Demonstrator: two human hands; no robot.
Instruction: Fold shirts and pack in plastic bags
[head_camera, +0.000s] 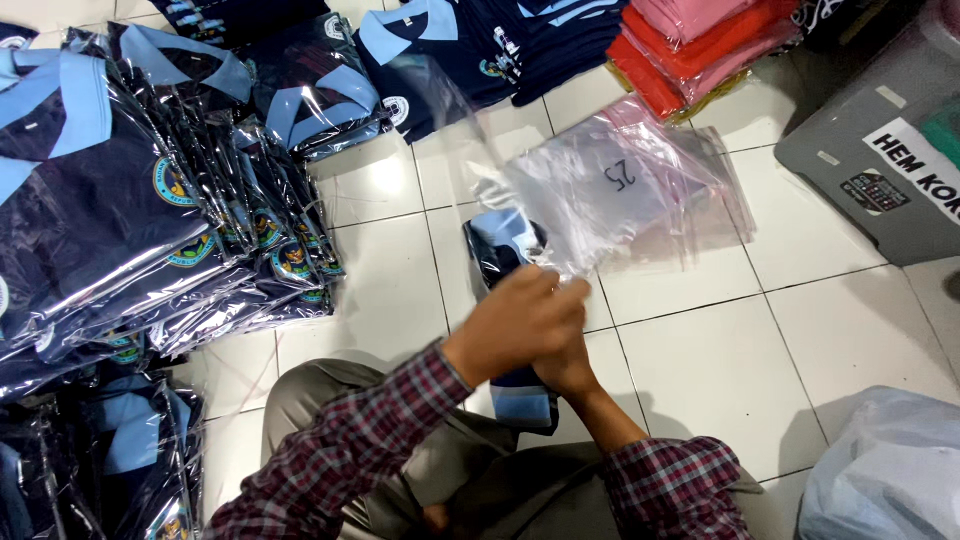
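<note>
From the head view, your left hand (520, 315) and right hand (565, 365) are both clenched on a folded navy shirt (500, 250), its far end entering a clear plastic bag (610, 190) above the tiled floor (720, 350). Soft, light cloth and slippery film: I'd grip the folded edge. Bagged shirts (150, 220) lie left; a grey box (880, 150) with a white label lies far right.

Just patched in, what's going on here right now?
A person sitting on the white tiled floor has both hands on a folded navy shirt with a light blue collar. The left hand and right hand grip it where it enters a clear plastic bag. Stacks of bagged navy shirts lie alongside, and folded red and pink garments lie farther off.
</note>
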